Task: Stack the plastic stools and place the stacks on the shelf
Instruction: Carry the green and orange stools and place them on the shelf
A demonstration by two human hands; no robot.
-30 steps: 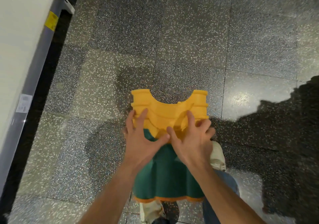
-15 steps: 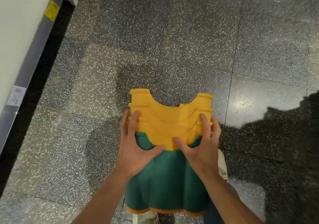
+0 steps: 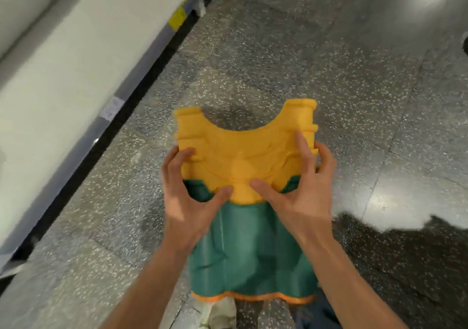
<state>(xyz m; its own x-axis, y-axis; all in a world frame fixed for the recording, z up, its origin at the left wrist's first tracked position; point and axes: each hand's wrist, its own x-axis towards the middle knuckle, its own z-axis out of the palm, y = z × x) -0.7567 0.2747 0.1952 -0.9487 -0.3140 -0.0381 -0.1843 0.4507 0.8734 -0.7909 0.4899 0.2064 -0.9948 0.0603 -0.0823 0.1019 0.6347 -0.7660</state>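
The fingers of the left hand (image 3: 186, 197) are wrapped round the left edge of the stack of stools (image 3: 249, 192), with the thumb laid flat across its upper face near the middle; the right hand (image 3: 301, 197) is set the same way on the right edge, its thumb almost met with the other. Both hands are thus closed firmly on the stack, which is carried clear of the floor (image 3: 329, 80) in front of the body. The stack is made up of several yellow stools (image 3: 243, 151) nested over a green stool (image 3: 250, 250), an orange rim being seen at the near end. Its long axis is run away from the person, with the scalloped yellow legs pointed forward and the green end kept nearest the body, so that it lies on its side and not upright. The shelf (image 3: 63, 57), a pale surface with a grey front rail and small labels, is found to the left of the hands, so the left hand is the nearer to it; a swing leftward and probably a turn to upright would be called for before the stack is set down. The floor is of speckled polished stone tiles, with bright reflections at the right. The picture is blurred.
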